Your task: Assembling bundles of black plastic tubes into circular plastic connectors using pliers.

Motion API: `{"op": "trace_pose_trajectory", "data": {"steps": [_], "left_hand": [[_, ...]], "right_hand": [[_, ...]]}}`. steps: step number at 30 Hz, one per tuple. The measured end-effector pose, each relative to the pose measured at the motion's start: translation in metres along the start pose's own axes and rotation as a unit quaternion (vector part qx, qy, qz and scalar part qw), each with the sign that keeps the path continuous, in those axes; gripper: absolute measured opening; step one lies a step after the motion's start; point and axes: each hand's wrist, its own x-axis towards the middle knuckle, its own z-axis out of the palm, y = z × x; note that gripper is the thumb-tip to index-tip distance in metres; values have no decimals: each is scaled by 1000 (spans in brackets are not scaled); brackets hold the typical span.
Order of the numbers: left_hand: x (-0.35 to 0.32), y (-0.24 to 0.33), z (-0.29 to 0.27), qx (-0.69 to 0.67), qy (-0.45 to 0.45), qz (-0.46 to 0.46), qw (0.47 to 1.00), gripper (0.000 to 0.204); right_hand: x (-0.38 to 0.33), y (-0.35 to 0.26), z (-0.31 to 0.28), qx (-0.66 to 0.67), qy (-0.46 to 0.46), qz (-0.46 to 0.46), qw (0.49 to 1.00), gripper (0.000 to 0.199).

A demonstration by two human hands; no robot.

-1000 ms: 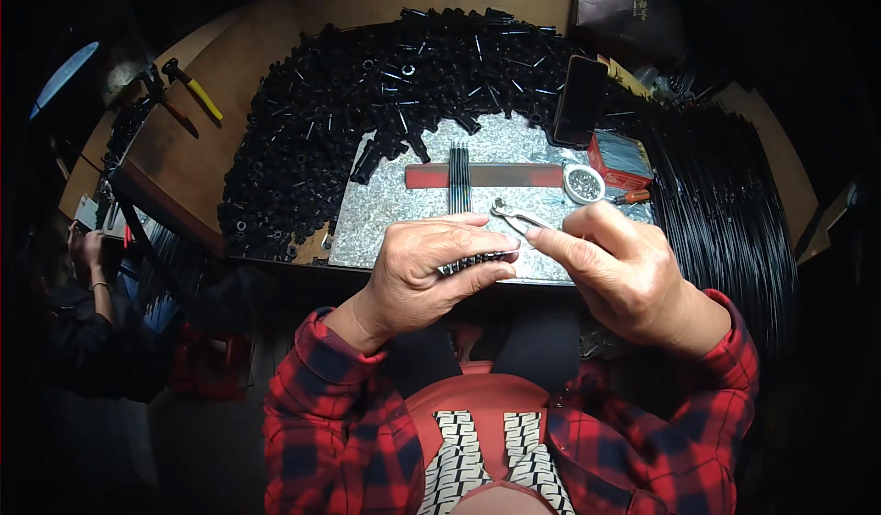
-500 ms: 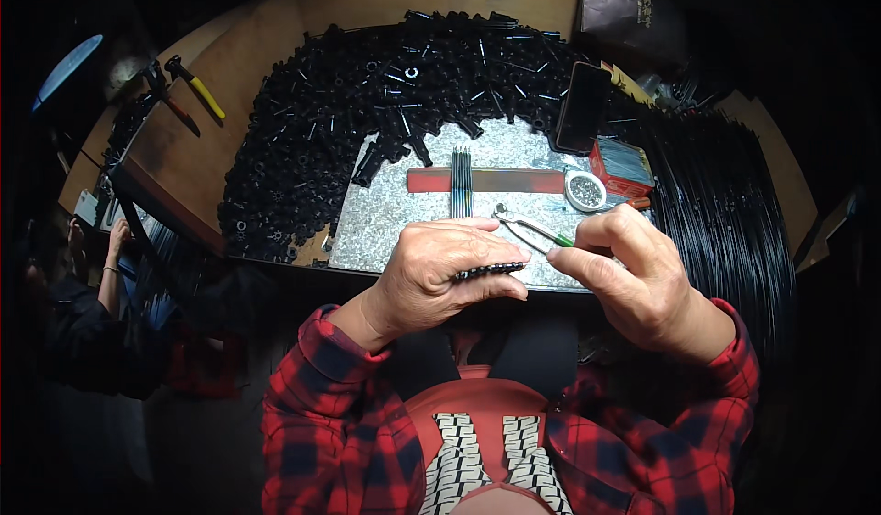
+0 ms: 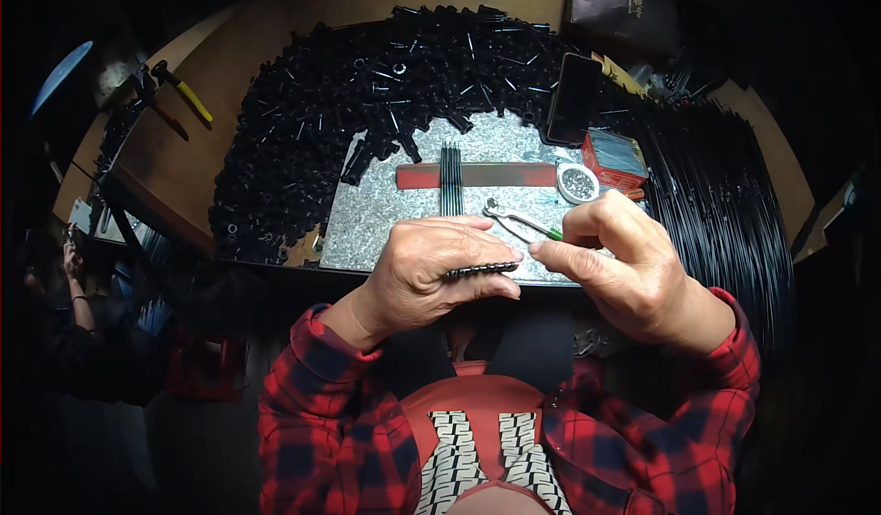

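My left hand (image 3: 431,263) is closed round a flat row of thin black rods (image 3: 451,189). Their near ends (image 3: 482,270) show as a dark beaded line between thumb and fingers, and their pointed far ends reach across a red-and-grey bar (image 3: 514,175). Close to the left fingertips is my right hand (image 3: 624,263), thumb forward and fingers curled in. Whatever lies in its pinch is too small or hidden to make out. Pliers with green grips (image 3: 523,221) rest on the speckled board (image 3: 367,230), their handle ends hidden behind the right hand.
Black plastic parts (image 3: 312,129) are heaped along the back and left. A round white dish of small metal bits (image 3: 578,184), a red box (image 3: 615,159) and a phone (image 3: 574,99) stand right. Long black rods (image 3: 716,194) cover the far right. Another person's hand (image 3: 72,258) shows far left.
My right hand has come slightly left, closer to the left fingertips. The left hand keeps its hold on the rods. The whole view has shifted a little.
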Motion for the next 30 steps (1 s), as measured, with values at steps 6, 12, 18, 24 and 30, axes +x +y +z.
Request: {"op": "trace_pose_trajectory", "data": {"steps": [6,12,18,24,30], "left_hand": [[-3,-2,0,1,11,9,1000,30],[-3,-4,4,0,15,28,999,34],[-15,-6,13,-24,-8,-44,999,33],[-67,-57,30,219,-143,-68,963,65],[-63,-51,28,285,-206,-60,934,76]], "right_hand": [[4,1,4,16,7,-17,1000,31],[11,-6,8,112,-11,37,993,38],[23,-13,19,205,-29,62,976,39],[19,-7,21,208,-23,75,975,22],[39,1,-24,151,-3,53,987,13]]}}
